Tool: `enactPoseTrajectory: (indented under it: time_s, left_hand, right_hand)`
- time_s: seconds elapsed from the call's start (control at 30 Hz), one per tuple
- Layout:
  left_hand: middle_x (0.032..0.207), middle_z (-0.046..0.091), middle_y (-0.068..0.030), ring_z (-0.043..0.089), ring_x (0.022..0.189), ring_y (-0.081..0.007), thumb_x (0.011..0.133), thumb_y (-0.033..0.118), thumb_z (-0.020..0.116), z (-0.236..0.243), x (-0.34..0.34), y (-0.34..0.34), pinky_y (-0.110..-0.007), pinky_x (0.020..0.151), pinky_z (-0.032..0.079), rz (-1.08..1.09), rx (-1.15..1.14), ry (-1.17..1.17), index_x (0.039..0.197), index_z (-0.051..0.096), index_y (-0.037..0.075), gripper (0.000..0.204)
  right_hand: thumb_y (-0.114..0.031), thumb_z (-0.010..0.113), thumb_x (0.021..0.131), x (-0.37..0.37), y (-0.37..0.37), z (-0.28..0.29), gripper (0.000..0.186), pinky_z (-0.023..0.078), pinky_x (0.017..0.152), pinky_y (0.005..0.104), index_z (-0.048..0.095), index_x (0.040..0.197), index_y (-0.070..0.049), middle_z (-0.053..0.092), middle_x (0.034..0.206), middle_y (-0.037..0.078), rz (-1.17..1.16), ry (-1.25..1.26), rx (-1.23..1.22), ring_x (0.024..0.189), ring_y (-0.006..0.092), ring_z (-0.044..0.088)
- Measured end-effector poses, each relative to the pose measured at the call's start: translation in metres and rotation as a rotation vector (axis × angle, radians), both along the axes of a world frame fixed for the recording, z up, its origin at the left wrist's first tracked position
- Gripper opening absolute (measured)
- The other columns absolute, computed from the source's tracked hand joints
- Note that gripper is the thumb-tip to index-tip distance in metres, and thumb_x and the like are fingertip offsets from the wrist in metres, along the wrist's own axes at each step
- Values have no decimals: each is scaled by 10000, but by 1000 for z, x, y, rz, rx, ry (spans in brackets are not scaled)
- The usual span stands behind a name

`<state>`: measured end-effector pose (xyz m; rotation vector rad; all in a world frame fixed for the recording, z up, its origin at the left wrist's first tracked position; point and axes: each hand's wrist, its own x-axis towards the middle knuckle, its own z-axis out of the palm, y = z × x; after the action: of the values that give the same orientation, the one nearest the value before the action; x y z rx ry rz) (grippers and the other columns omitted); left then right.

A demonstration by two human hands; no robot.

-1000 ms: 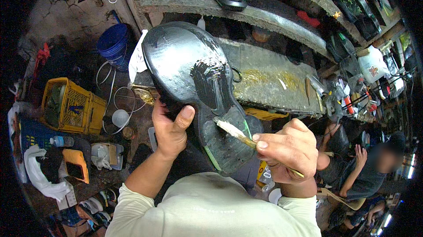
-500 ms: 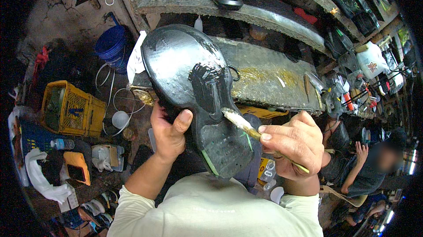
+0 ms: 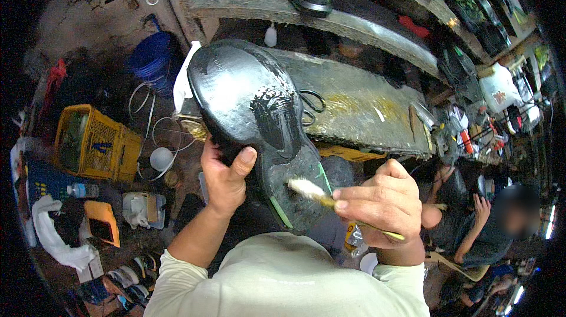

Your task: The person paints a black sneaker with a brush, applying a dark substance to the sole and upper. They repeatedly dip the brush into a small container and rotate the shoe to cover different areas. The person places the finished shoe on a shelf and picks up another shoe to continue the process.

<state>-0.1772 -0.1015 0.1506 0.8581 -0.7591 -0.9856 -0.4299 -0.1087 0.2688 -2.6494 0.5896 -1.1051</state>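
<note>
Shoe sole (image 3: 259, 131): glossy up front, heel looks unfinished

So the toe end and middle are shiny black, kinda wet-looking; the heel's mostly dull, so I'd guess that bit's left. Going from the sole's middle: left hand (image 3: 227, 178) grips its edge at 7 o'clock, right hand (image 3: 380, 202) pinches a brush (image 3: 312, 192) around 4, bristles over the heel. Counter (image 3: 365, 125) sits toward 3.

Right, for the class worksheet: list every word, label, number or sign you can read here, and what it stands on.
Nothing reads clearly enough to quote.
Shirt: faint print across it, too blurred.
White jug: small reddish mark, unreadable.
Yellow crate: dark blue mark, no word legible.
Yellow label beside the right hand: too small.
Shoe sole: no lettering discernible.
</note>
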Motion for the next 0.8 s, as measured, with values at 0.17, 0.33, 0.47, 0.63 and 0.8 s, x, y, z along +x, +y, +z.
enactPoseTrajectory:
  time_s: [0.17, 0.33, 0.47, 0.63, 0.8]
  left_hand:
    - [1278, 635, -84, 626, 1118, -235, 910, 301, 775, -25, 78, 30, -419, 1006, 504, 248, 73, 140, 1365, 538, 41, 575]
    - [1365, 619, -98, 616, 1224, -302, 938, 394, 744, -40, 175, 80, -503, 1029, 520, 391, 180, 474, 1436, 516, 81, 631]
    - [1373, 617, -82, 611, 1233, -294, 941, 357, 749, -46, 195, 102, -516, 1036, 508, 532, 164, 361, 1445, 503, 82, 625]
    - [1390, 604, -73, 595, 1252, -283, 945, 305, 755, -48, 196, 106, -500, 1063, 489, 608, 140, 416, 1459, 487, 101, 615]
    - [1410, 591, -64, 581, 1266, -271, 940, 254, 761, -58, 203, 97, -480, 1078, 477, 589, 80, 389, 1466, 482, 112, 612]
  right_hand:
    - [-94, 659, 977, 20, -23, -23, 118, 500, 684, 303, 754, 983, -23, 773, 919, 113, -90, -669, 232, 804, 182, 718]
    - [6, 742, 920, 77, -79, -68, 181, 548, 792, 298, 753, 1101, -5, 747, 1068, 94, -280, -445, 438, 922, 160, 687]
    - [-36, 741, 936, 145, -125, -102, 179, 536, 734, 270, 754, 1115, -34, 758, 985, 81, -222, -234, 352, 844, 124, 686]
    - [-121, 729, 899, 209, -166, -132, 196, 581, 770, 417, 749, 1089, -80, 750, 1049, 158, -297, 57, 183, 870, 361, 727]
    - [-99, 719, 901, 220, -176, -133, 172, 583, 760, 428, 745, 1071, -103, 754, 1056, 138, -291, 221, 243, 896, 363, 732]
